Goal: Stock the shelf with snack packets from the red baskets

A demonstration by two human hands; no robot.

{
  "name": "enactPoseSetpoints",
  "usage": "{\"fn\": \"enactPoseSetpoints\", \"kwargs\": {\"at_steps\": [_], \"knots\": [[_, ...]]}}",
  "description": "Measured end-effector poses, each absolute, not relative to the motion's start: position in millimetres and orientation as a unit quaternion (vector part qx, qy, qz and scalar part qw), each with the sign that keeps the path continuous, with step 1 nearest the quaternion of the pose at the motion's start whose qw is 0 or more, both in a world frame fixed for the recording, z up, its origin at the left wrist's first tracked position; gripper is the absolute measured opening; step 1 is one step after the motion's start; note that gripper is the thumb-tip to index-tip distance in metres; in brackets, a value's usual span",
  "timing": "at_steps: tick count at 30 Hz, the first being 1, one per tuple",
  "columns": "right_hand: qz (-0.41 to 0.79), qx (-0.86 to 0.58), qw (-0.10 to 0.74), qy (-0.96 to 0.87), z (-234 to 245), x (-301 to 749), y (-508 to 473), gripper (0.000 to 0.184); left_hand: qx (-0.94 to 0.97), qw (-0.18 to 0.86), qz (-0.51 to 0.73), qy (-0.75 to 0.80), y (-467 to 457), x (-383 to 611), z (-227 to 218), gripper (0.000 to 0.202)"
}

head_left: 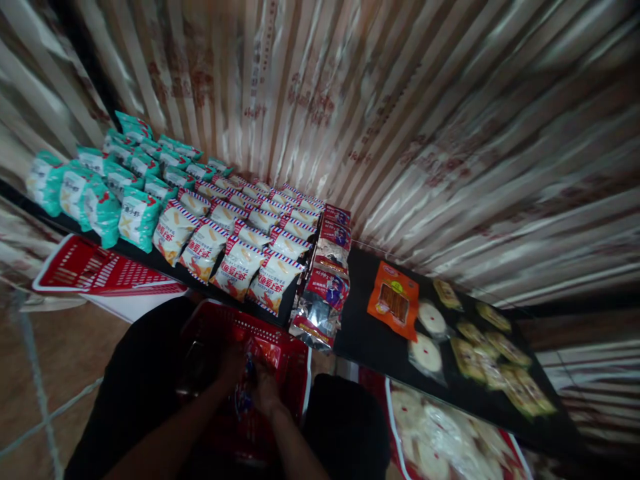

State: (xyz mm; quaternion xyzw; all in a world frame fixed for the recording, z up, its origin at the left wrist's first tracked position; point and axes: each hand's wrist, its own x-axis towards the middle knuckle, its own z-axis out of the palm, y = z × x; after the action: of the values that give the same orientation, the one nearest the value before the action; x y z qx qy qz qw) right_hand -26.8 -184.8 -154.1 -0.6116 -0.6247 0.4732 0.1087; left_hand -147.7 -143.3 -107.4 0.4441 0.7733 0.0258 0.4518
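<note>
Both hands are down inside a red plastic basket [300, 373] between the knees, in dim light. My left hand [233, 365] and my right hand [265, 390] are close together, closed around a red and blue snack packet [250, 357]. Their fingertips are partly hidden by shadow and by the packet. More red packaging lies under and around the hands, too dark to make out fully. Just above the basket, on the black shelf board [357, 327], stands a row of dark red and silver snack packets [323, 290].
White snack bags with striped tops [240, 260] and turquoise bags [137, 217] stand in rows leftward. An orange packet [395, 300], round white packs [425, 353] and small yellow packs [467, 357] lie rightward. Other red baskets [75, 263] flank the legs; a pleated curtain [320, 87] hangs behind.
</note>
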Motion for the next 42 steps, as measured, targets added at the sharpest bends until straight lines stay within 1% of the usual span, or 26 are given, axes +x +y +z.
{"fn": "enactPoseSetpoints", "kwargs": {"at_steps": [2, 4, 7, 10, 12, 16, 18, 21, 23, 26, 28, 31, 34, 37, 42], "knots": [[0.469, -0.622, 0.124, -0.615, -152, -28, -185, 0.069, 0.443, 0.453, 0.045, 0.772, -145, -145, -103, 0.020], [0.453, -0.628, 0.159, -0.613, -148, -28, -184, 0.070, 0.436, 0.459, 0.072, 0.771, -148, -141, -98, 0.018], [0.423, -0.621, 0.216, -0.623, -137, -25, -185, 0.066, 0.413, 0.483, 0.122, 0.763, -155, -133, -86, 0.016], [0.395, -0.619, 0.243, -0.633, -123, -21, -189, 0.062, 0.376, 0.519, 0.183, 0.746, -163, -127, -70, 0.016], [0.386, -0.617, 0.258, -0.636, -113, -19, -193, 0.058, 0.347, 0.544, 0.229, 0.729, -168, -126, -57, 0.014], [0.383, -0.609, 0.307, -0.623, -91, -16, -207, 0.041, 0.307, 0.580, 0.307, 0.689, -177, -130, -31, 0.007], [0.387, -0.607, 0.333, -0.609, -79, -15, -216, 0.036, 0.291, 0.599, 0.346, 0.661, -182, -132, -17, 0.004], [0.405, -0.588, 0.374, -0.591, -56, -12, -228, 0.036, 0.292, 0.618, 0.403, 0.608, -189, -134, 10, 0.015], [0.418, -0.568, 0.399, -0.587, -37, -8, -235, 0.037, 0.330, 0.613, 0.417, 0.584, -194, -134, 32, 0.022], [0.427, -0.544, 0.415, -0.591, -9, 1, -240, 0.035, 0.416, 0.578, 0.424, 0.560, -202, -134, 63, 0.034], [0.424, -0.550, 0.425, -0.581, 7, 10, -239, 0.036, 0.491, 0.516, 0.438, 0.549, -207, -132, 74, 0.035], [0.413, -0.578, 0.459, -0.533, 26, 26, -231, 0.040, 0.580, 0.398, 0.442, 0.556, -212, -127, 74, 0.028], [0.395, -0.598, 0.506, -0.480, 38, 44, -220, 0.042, 0.622, 0.344, 0.416, 0.566, -214, -117, 63, 0.026], [0.372, -0.612, 0.534, -0.448, 45, 58, -208, 0.043, 0.639, 0.367, 0.405, 0.542, -212, -103, 52, 0.035], [0.377, -0.614, 0.534, -0.441, 52, 74, -185, 0.040, 0.589, 0.447, 0.417, 0.528, -198, -78, 45, 0.041]]}}
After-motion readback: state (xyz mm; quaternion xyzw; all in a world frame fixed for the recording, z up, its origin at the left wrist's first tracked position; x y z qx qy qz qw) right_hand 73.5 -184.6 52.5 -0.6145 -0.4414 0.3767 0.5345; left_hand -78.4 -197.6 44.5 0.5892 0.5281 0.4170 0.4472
